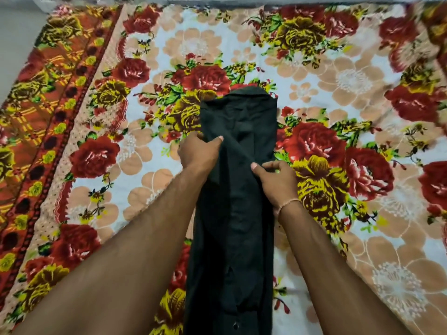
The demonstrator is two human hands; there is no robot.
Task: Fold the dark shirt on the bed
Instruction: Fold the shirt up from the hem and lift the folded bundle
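- Dark cloth, the shirt (238, 189), lay folded into a long narrow strip down the middle of the bed, its collar end pointing away from the person and its lower end running out of the bottom of the view.
- Left hand (199, 151) pinched the strip's left edge, thumb on top and fingers curled into the cloth.
- Right hand (275, 180) gripped the right edge a little nearer the person, thumb pressed on the fabric; a thin thread bracelet (289, 204) circled that wrist.
- Under the shirt spread a floral bedsheet (350, 81), pale ground with red and yellow roses and peach blossoms, lying mostly smooth.
- Along its left side ran an orange patterned border (41, 112).
- Beyond that border, at the upper left, showed a plain grey floor (14, 44).
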